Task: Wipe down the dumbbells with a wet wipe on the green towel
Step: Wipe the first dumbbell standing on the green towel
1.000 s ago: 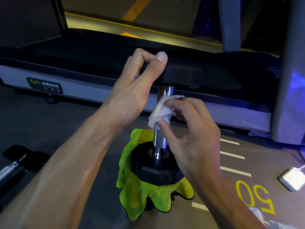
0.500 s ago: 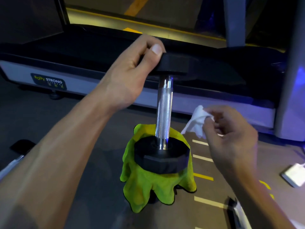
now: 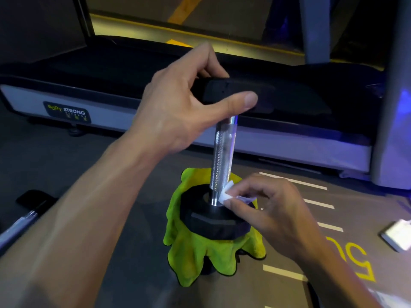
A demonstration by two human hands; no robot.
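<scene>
Dumbbell (image 3: pixel 222 156) stood upright on the green towel (image 3: pixel 200 252), lower head on the draped cloth. Left hand (image 3: pixel 178 107) stayed clamped on the upper head, thumb across its near edge. Right hand (image 3: pixel 273 214) had come back in from the side, its grip pinching the wet wipe (image 3: pixel 226 193) now pressed against the base of the knurled handle (half a second ago it was held clear). Treadmill (image 3: pixel 89 103) behind; second dumbbell (image 3: pixel 24 218) lay at left on the floor.

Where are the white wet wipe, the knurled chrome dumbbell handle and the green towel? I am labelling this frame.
white wet wipe (image 3: pixel 227 192), head view, folded edge beside the handle's base.
knurled chrome dumbbell handle (image 3: pixel 221 158), head view, mid-shaft.
green towel (image 3: pixel 206 252), head view, front drape.
</scene>
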